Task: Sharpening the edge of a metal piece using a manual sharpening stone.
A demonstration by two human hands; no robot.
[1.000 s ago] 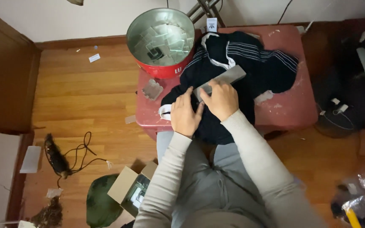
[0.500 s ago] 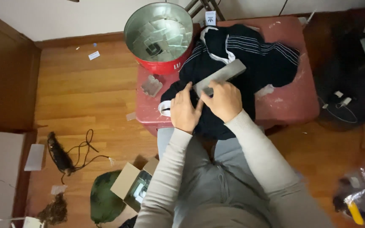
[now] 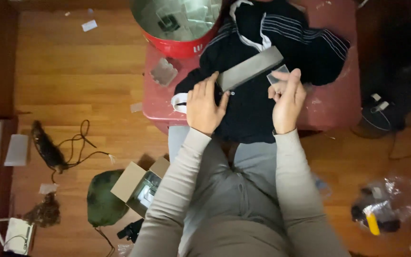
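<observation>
Head view, looking straight down: dark jacket with white stripes [image 3: 258, 90] spread over a red worktop [image 3: 329, 114], long grey flat bar [image 3: 249, 69] lying slantwise on it. Left hand [image 3: 204, 105] flat on the cloth, fingers half curled, touching the bar's lower end, gripping nothing. Right hand [image 3: 287, 99] raised beside the bar's upper end, fingertips pinching a small clear plastic piece [image 3: 278, 75], possibly a little bag; too blurred to say. Metal bucket with red rim [image 3: 179, 24] at the worktop's far corner, similar clear pieces inside. Judged midway: one piece in hand, jacket and bar not yet put away. Half a second earlier both hands were together on the bar; now parted, right hand lifted clear.
</observation>
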